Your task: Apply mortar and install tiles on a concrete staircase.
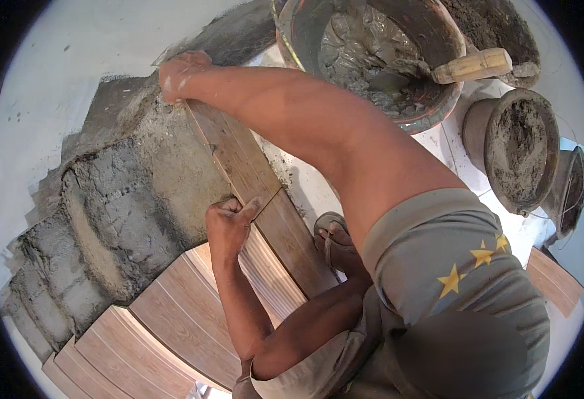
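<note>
Stairs (182, 309) clad in wood-look tile fill the lower left, their bare, rough mortar (119, 199) showing between the tiled steps and a white wall (65, 73). A grey-green sleeve (438, 246) with yellow stars covers the right shoulder. At the top stands a large round tub (453, 100) of wet grey mortar, with two smaller pails beside it, the nearer pail (481, 136) crusted inside. Between the mortared surface and the tub lies the wood-look tile strip (238, 149), slanting from upper left toward a sandalled foot (335, 233). The right hand (184, 72) is curled at its upper end; the angle hides the fingertips, so I cannot tell whether they clasp the tile. The left hand (228, 223) pinches the strip's long edge, thumb laid near the crosswise joint. Smallest, a wooden handle (475, 65) rests over the tub's rim.
</note>
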A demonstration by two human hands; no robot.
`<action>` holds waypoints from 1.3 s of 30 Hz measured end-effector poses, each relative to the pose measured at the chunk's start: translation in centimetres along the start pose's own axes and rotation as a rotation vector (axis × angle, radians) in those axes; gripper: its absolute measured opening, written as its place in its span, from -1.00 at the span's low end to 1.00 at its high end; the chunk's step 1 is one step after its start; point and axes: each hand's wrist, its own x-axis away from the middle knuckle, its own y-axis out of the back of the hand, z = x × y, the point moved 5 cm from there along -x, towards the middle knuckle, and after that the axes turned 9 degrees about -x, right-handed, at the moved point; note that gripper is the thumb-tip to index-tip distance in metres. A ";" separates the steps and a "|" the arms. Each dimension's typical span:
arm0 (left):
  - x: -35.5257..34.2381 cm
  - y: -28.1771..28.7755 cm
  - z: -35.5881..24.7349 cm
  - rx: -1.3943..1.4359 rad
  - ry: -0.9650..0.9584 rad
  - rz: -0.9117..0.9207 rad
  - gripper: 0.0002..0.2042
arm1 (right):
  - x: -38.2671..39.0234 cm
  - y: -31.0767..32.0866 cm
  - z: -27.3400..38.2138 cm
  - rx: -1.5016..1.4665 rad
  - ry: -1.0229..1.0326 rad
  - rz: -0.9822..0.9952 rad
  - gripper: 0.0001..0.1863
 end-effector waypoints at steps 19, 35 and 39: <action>0.7 0.3 -0.1 0.028 -0.033 -0.026 -0.54 | 1.0 0.4 0.2 -0.034 0.005 0.024 -0.64; 0.7 -0.1 0.7 0.052 -0.059 -0.067 -0.51 | 0.7 1.6 -0.6 0.011 0.060 0.139 -0.61; 0.4 -0.6 1.1 0.086 -0.055 -0.062 -0.50 | -0.4 1.6 -1.1 0.107 -0.006 0.303 -0.61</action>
